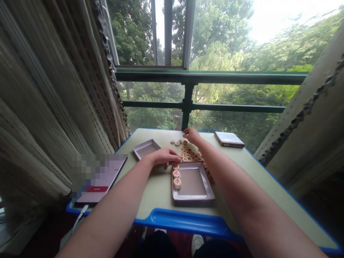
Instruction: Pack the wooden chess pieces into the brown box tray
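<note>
Green railing (242, 78) and leafy trees (220, 53) stood beyond my hands, with curtains (53, 89) flanking the pale surface (158, 191). My left hand (165, 156) was half curled at the tray's far corner, its fingertips beside the loose chess pieces (192, 156); I could not tell whether it gripped one. My right hand (190, 134) reached past most of them, fingers drawn together; whether they pinched a piece was too small to tell. Nearer me than both hands sat the tray (192, 184), three red-lettered pieces (176, 174) lined along its left wall. Past my left hand lay a second tray (146, 149).

A low right forearm (233, 179) could have swept pieces aside, since it crossed over them. A weak pinch near the far edge risked a roll-off, and left-hand pressure on the rim might have jolted that row.
</note>
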{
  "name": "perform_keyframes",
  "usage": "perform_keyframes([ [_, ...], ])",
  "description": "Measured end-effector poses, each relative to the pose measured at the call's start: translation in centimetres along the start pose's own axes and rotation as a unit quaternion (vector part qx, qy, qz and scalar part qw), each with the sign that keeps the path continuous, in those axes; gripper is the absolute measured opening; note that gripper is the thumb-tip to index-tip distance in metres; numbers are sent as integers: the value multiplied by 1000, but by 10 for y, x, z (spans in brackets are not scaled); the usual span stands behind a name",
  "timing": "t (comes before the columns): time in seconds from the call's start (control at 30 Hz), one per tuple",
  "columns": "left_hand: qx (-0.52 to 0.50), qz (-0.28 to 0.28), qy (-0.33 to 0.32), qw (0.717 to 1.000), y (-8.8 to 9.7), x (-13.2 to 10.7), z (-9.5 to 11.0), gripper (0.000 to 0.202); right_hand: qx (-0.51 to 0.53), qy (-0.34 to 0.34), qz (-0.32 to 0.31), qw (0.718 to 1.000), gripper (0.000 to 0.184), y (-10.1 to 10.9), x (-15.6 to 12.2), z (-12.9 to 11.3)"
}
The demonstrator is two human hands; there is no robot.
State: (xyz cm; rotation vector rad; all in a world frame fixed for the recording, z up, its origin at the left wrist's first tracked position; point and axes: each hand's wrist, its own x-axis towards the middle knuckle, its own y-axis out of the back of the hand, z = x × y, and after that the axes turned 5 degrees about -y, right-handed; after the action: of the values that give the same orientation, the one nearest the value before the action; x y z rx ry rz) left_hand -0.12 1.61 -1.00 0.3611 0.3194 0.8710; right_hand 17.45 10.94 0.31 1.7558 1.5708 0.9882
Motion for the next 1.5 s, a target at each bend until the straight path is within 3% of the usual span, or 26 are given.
perform_keyframes([
  [0.13,6,-9,-7,1000,0,-1,-1,36,84,9,20,996,28,30,-28,-12],
  [0.23,23,-11,-6,1000,0,0,-2,34,195,50,-41,979,20,53,-68,-21],
  [0.37,35,-7,-7,999,-1,-1,-1,33,104,97,-66,988,7,63,-129,-19],
  [0.53,30,21,-26,999,-5,-3,2,33,6,144,-76,987,6,43,-170,-1],
  [0.7,41,44,-12,998,-6,-5,3,32,-48,233,-57,970,9,31,-174,8],
  [0.87,8,38,-6,999,-3,-2,0,29,-78,302,-89,946,13,39,-178,9],
  [1.17,3,37,5,999,-2,-4,2,34,-88,301,-144,939,17,49,-182,10],
  [1.33,34,-9,4,999,-4,-10,9,38,-72,313,-176,930,18,51,-183,11],
  [1.5,45,-29,5,999,-3,-11,9,39,-64,287,-148,944,17,55,-178,14],
])
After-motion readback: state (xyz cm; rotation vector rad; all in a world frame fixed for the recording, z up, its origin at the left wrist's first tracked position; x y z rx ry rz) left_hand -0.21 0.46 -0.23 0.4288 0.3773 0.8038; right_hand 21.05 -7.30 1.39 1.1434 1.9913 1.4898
